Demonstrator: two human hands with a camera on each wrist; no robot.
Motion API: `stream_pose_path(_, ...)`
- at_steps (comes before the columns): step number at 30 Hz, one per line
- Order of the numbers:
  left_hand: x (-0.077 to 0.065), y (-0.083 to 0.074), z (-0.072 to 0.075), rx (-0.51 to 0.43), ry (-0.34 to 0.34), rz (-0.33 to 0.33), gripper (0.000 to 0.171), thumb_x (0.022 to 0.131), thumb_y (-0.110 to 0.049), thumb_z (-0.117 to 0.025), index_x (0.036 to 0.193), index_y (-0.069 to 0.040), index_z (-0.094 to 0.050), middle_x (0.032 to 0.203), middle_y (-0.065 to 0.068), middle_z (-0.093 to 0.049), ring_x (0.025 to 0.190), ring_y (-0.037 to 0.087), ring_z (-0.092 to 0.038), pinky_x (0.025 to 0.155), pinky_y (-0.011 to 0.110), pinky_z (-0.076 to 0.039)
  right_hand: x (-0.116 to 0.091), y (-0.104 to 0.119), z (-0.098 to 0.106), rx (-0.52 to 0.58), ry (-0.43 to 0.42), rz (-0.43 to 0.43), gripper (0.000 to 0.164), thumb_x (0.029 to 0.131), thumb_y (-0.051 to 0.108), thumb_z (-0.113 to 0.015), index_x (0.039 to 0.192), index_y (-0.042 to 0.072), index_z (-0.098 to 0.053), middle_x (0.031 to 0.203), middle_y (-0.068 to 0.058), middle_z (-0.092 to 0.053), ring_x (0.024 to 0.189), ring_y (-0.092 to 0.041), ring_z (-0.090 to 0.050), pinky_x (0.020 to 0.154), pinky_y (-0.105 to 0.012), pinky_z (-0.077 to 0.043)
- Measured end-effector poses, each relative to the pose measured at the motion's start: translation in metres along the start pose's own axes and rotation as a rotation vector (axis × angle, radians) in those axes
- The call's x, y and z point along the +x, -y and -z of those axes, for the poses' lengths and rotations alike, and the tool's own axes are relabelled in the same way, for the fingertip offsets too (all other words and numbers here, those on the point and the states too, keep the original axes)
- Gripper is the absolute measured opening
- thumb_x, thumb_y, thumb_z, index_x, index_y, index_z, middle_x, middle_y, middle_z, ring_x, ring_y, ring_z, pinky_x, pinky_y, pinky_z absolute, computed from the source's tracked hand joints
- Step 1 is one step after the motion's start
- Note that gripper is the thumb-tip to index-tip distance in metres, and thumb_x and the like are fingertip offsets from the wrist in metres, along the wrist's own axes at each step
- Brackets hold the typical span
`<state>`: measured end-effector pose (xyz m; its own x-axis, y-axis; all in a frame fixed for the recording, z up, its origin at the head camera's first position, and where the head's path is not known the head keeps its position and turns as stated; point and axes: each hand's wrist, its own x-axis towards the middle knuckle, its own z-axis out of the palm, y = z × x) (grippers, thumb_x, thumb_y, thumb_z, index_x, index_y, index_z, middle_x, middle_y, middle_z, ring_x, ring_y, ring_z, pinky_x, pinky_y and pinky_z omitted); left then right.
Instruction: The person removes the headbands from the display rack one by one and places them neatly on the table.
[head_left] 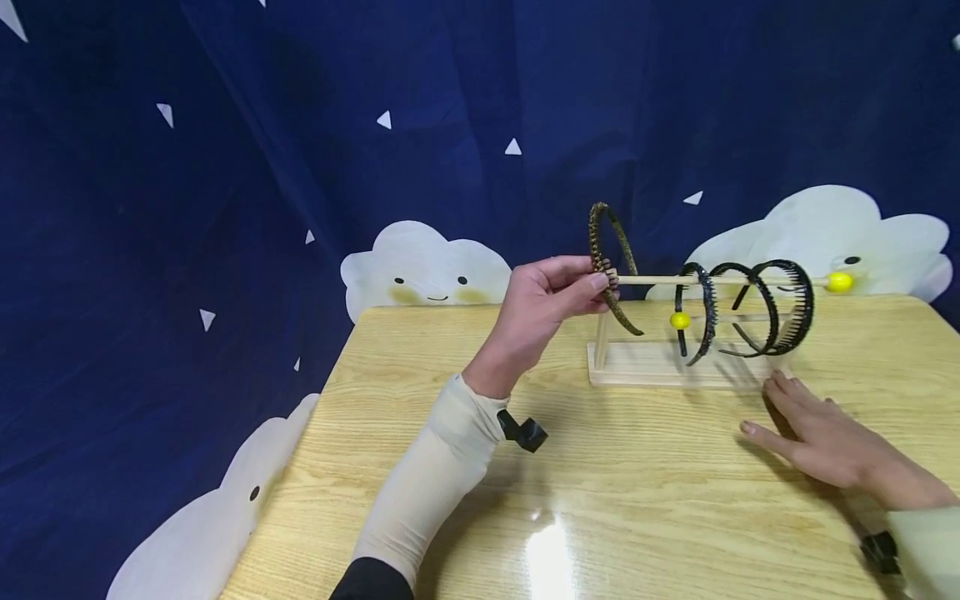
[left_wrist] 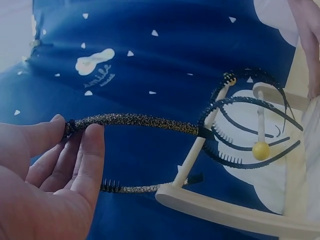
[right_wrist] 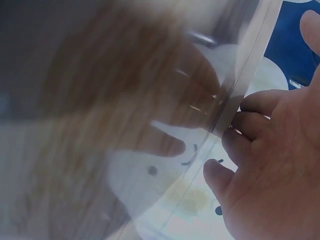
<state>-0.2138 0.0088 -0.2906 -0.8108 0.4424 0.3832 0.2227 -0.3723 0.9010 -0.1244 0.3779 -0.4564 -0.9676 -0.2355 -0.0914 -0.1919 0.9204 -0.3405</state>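
My left hand [head_left: 536, 308] pinches a glittery gold-brown headband [head_left: 596, 229] between thumb and fingers at the left end of a wooden rack's upper rod [head_left: 648, 281]. In the left wrist view, the headband [left_wrist: 140, 121] extends from the fingertips toward the rack, and its tips overlap the rod. Black headbands [head_left: 708, 304], some with comb teeth, hang farther right along the rack. My right hand [head_left: 832, 442] has its fingers extended, fingertips right at the front right of the rack's base [head_left: 667, 367]. The right wrist view shows that hand's palm side [right_wrist: 285, 165].
Yellow balls cap the upper rod [head_left: 840, 282] and a lower peg [head_left: 679, 321] pointing forward. The rack stands toward the back of a glossy wood-grain table [head_left: 600, 500]. Behind it hangs a dark blue curtain [head_left: 450, 100] with white clouds and triangles.
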Motion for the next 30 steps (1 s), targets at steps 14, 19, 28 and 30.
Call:
stream_pose_path(14, 0.004, -0.005, 0.003, 0.03, -0.021, -0.05, 0.025, 0.094, 0.01, -0.064, 0.118, 0.017, -0.064, 0.103, 0.021, -0.072, 0.082, 0.018, -0.071, 0.082, 0.044, -0.059, 0.003, 0.003, 0.002, 0.008, 0.01, 0.006, 0.088, 0.104, 0.051, -0.047, 0.152, -0.016, -0.015, 0.16, -0.032, 0.008, 0.143, -0.058, -0.004, 0.102, -0.079, -0.012)
stream_pose_path(19, 0.002, -0.011, 0.003, 0.026, -0.023, -0.076, 0.025, 0.094, 0.011, -0.063, 0.118, 0.019, -0.062, 0.102, 0.02, -0.072, 0.083, 0.019, -0.071, 0.083, 0.048, -0.058, 0.003, 0.002, 0.002, 0.013, 0.014, 0.003, 0.088, 0.104, 0.051, -0.047, 0.152, -0.016, -0.015, 0.16, -0.032, 0.009, 0.142, -0.058, -0.004, 0.101, -0.08, -0.012)
stream_pose_path(28, -0.012, -0.024, 0.011, 0.067, 0.001, -0.111, 0.023, 0.093, 0.01, -0.065, 0.115, 0.017, -0.065, 0.1, 0.018, -0.073, 0.084, 0.02, -0.071, 0.083, 0.047, -0.058, 0.003, 0.0, 0.0, -0.009, 0.013, 0.005, 0.088, 0.104, 0.051, -0.046, 0.151, -0.017, -0.015, 0.159, -0.034, 0.007, 0.142, -0.059, -0.006, 0.101, -0.08, -0.014)
stream_pose_path(30, -0.016, -0.027, 0.014, 0.089, -0.001, -0.117, 0.022, 0.093, 0.01, -0.065, 0.114, 0.015, -0.066, 0.1, 0.017, -0.073, 0.085, 0.02, -0.071, 0.083, 0.047, -0.058, 0.003, 0.0, 0.001, -0.011, 0.012, 0.004, 0.088, 0.104, 0.051, -0.046, 0.152, -0.017, -0.015, 0.159, -0.034, 0.007, 0.142, -0.059, -0.006, 0.101, -0.08, -0.014)
